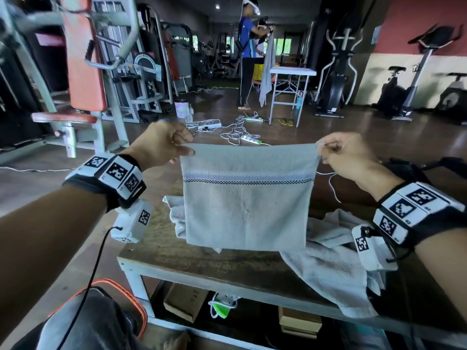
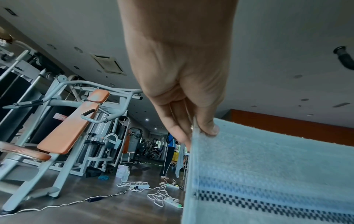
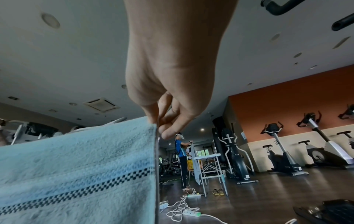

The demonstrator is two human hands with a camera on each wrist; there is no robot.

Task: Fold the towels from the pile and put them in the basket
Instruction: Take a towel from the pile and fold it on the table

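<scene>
A person's left hand [image 1: 161,145] and right hand [image 1: 346,155] each pinch a top corner of a half-folded towel [image 1: 247,198] hanging above the worktop [image 1: 192,261] pile [image 1: 328,266], mid-fold; next, likely bringing corners together for another fold.

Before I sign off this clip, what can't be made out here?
- Basket: head view, only an orange rim shows, rest behind the left forearm.
- Towel pile: count unclear, partly behind the held towel and right wrist.
- Left hand, right hand: wrist views hide the pinching fingertips behind cloth.
</scene>
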